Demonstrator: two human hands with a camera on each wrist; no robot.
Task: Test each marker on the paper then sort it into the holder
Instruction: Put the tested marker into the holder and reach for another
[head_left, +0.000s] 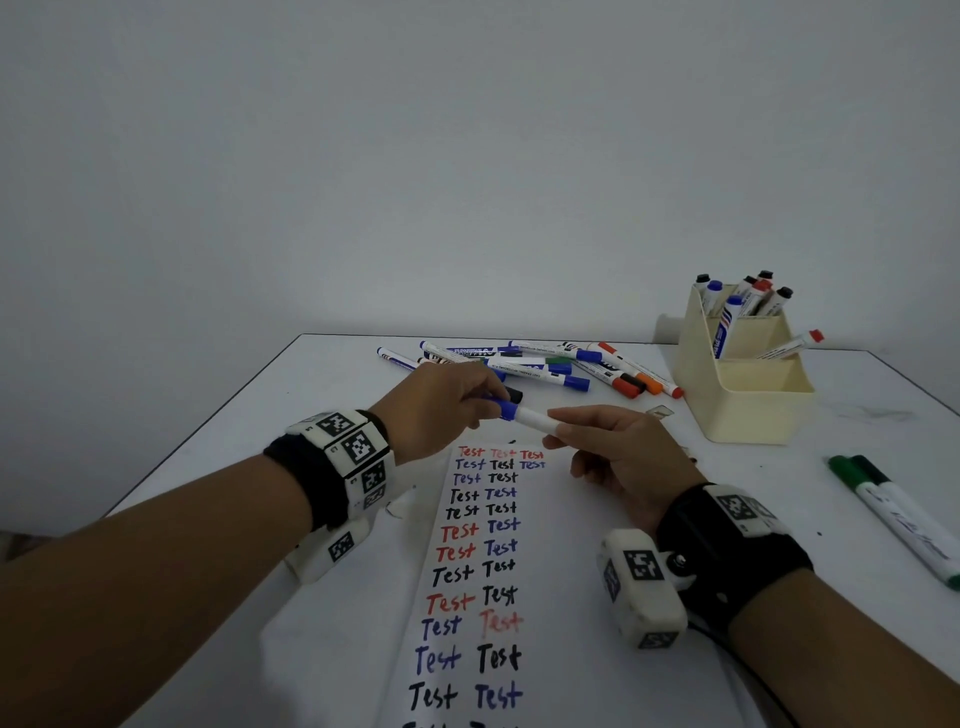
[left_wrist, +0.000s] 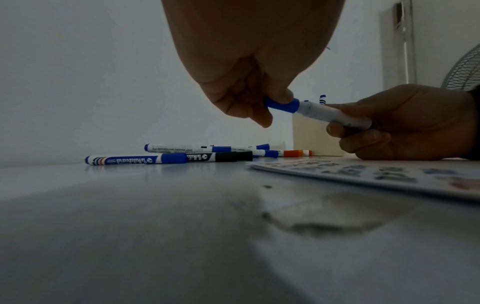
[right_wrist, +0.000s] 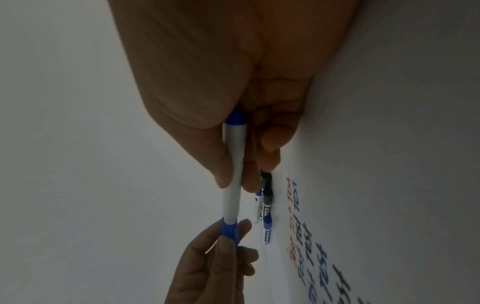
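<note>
A blue marker (head_left: 524, 415), its tip hidden under the cap, hangs above the paper (head_left: 483, 571): left hand (head_left: 436, 410) pinches the cap, right hand (head_left: 623, 457) grips the barrel. Two green markers (head_left: 893, 509) lie right of the holder (head_left: 748, 400); the bench (head_left: 260, 441) pile (head_left: 530, 364) overlaps too much to count.
</note>
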